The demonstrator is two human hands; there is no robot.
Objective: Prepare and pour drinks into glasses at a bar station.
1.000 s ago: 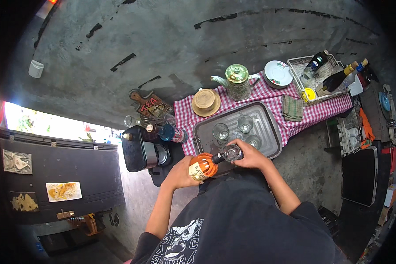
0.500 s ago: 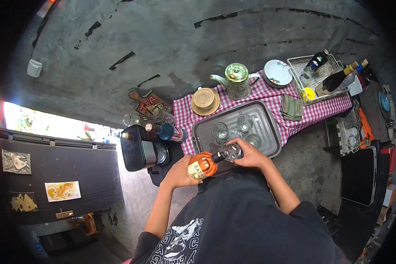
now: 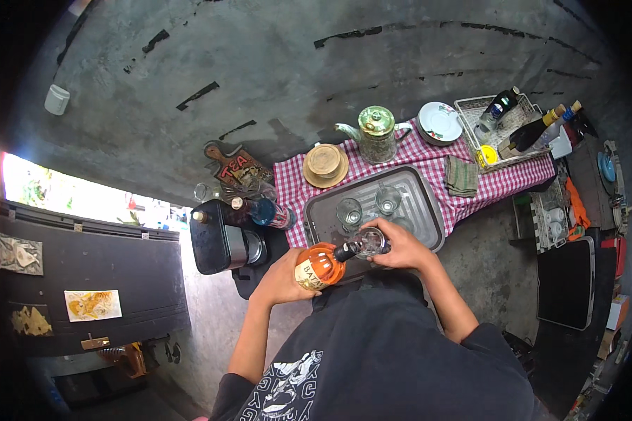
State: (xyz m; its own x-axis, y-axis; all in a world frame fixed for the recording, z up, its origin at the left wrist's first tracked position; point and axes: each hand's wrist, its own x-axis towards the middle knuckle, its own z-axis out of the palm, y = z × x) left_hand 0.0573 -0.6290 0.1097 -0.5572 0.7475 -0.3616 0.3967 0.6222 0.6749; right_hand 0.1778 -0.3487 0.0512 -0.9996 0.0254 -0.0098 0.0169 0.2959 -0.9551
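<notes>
Orange bottle (image 3: 321, 261) is held tilted in front of the body, by the near left corner of the grey tray (image 3: 423, 212) on the counter, its neck at the mouth of a clear glass (image 3: 373, 243). The left hand (image 3: 279, 278) has its fingers wrapped around the bottle's body; the right hand (image 3: 402, 247) has its fingers curled around the glass. The step in hand looks like pouring, though I cannot tell whether liquid is flowing; the next move probably calls for a steady tilt with neck and rim kept together. The bottle appears rounded, bright orange, with a cream label and dark neck
</notes>
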